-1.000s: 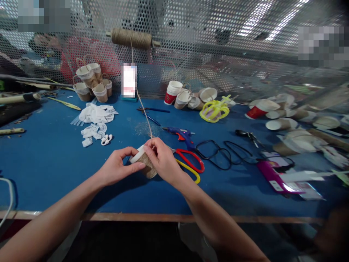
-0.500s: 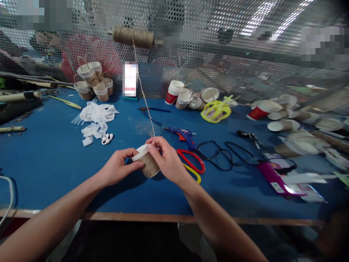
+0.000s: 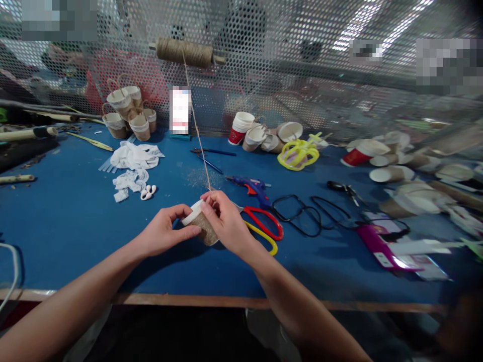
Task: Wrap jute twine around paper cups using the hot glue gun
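Observation:
Between my hands, tilted, is a paper cup (image 3: 207, 232) wrapped in brown twine up to its white rim. My left hand (image 3: 166, 229) grips it from the left, thumb on the wrapped side and fingers at the rim. At the cup's upper right, my right hand (image 3: 224, 218) is closed, its fingertips pinched at the rim where the twine (image 3: 204, 161) comes down. This strand runs taut from a twine spool (image 3: 184, 52) on a rod at the mesh. Scissors with red and yellow handles (image 3: 266, 223) lie beside my right hand, their blades partly hidden.
A blue glue gun (image 3: 251, 188) with a black cord lies behind the scissors. White lace (image 3: 136, 155), pliers (image 3: 211, 151) and twine-wrapped cups (image 3: 139, 125) are farther back. More cups (image 3: 392, 173) and a purple box (image 3: 381, 246) stand right. A metal mesh (image 3: 283, 65) closes the back.
My right hand has shifted slightly left and down around the cup's rim, and the twine's lower end has moved left with it. My left hand keeps its hold.

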The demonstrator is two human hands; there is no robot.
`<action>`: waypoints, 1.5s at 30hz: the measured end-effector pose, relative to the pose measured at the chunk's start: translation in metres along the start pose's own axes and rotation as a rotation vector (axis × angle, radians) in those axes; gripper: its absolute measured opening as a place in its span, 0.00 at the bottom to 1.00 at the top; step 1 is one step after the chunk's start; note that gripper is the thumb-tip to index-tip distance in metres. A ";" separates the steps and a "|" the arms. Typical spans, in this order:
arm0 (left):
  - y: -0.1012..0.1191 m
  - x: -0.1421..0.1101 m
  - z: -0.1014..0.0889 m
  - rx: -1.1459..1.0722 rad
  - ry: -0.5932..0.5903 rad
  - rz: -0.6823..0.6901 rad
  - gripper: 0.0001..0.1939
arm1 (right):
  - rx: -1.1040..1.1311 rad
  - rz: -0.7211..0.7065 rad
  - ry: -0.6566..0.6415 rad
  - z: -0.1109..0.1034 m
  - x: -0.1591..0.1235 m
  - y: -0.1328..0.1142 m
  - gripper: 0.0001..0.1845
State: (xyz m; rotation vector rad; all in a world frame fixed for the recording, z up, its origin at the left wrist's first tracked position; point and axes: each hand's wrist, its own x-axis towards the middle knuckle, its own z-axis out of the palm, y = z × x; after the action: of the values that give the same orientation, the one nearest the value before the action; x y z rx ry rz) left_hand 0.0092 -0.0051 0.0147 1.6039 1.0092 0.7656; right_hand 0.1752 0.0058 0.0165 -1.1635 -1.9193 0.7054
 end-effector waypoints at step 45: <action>-0.012 0.007 -0.006 0.102 0.095 0.066 0.07 | 0.299 0.483 0.066 -0.085 0.013 0.014 0.07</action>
State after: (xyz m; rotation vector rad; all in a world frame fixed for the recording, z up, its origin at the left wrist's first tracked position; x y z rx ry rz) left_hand 0.0039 0.0047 0.0043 1.7092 1.0828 0.8540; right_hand 0.2486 0.0288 0.0568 -1.4457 -1.4215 1.1497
